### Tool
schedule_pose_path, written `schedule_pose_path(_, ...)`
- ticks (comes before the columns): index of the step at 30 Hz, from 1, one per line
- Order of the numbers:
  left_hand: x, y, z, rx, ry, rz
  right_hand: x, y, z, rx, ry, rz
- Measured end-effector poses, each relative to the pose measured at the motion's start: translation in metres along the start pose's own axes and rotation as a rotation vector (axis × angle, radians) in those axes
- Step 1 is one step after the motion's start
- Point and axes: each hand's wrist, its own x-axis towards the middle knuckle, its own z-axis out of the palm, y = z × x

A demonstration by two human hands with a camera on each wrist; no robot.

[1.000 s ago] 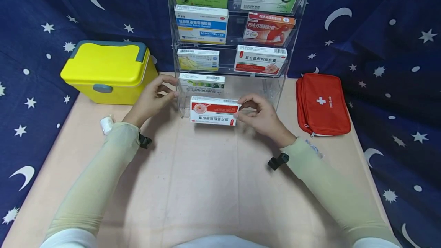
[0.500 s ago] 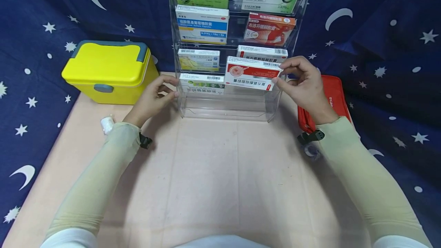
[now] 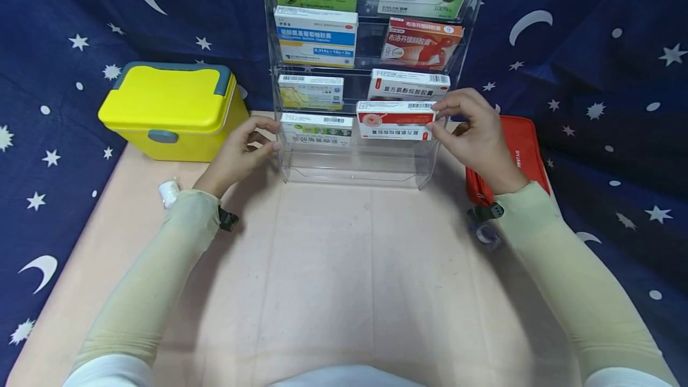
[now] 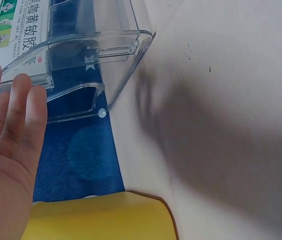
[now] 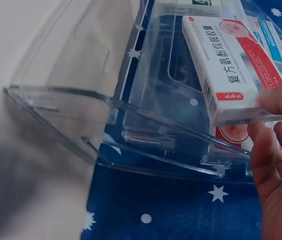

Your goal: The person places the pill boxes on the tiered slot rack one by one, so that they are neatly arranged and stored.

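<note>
A red-and-white medicine box (image 3: 395,119) sits at the lower right pocket of the clear acrylic rack (image 3: 349,163). My right hand (image 3: 436,118) pinches its right end between thumb and fingers. In the right wrist view the box (image 5: 231,70) lies tilted inside the clear pocket, with my fingers (image 5: 273,150) under its end. My left hand (image 3: 269,136) rests against the rack's left side, holding nothing. Its fingers (image 4: 21,115) lie straight beside the rack's clear wall (image 4: 96,60).
Several other medicine boxes fill the rack's upper shelves (image 3: 317,34). A yellow lidded case (image 3: 169,109) stands at the left, a red first-aid pouch (image 3: 524,148) lies at the right, and a small white roll (image 3: 169,192) is near my left wrist. The tan tabletop (image 3: 322,267) spreads in front.
My right hand lifted the red-and-white box off the table in front of the rack, carried it up and right, then lowered it into the lower right pocket. The left hand stayed put.
</note>
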Motion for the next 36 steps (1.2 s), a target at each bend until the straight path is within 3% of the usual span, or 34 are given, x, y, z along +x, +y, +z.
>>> schedule_pose_path(9,0.001,-0.001,0.000,0.002,0.004,0.004,0.005,0.015,0.004,-0.184,-0.078,-0.124)
schedule_pose_path(19,0.002,-0.001,0.000,0.004,0.001,0.011,0.001,0.015,0.005,-0.366,-0.149,-0.169)
schedule_pose_path(32,0.002,-0.004,0.001,-0.005,-0.002,0.006,-0.001,0.006,-0.003,-0.545,-0.232,-0.059)
schedule_pose_path(36,0.000,-0.004,0.001,0.005,0.009,0.020,-0.004,0.000,-0.001,-0.546,-0.201,-0.039)
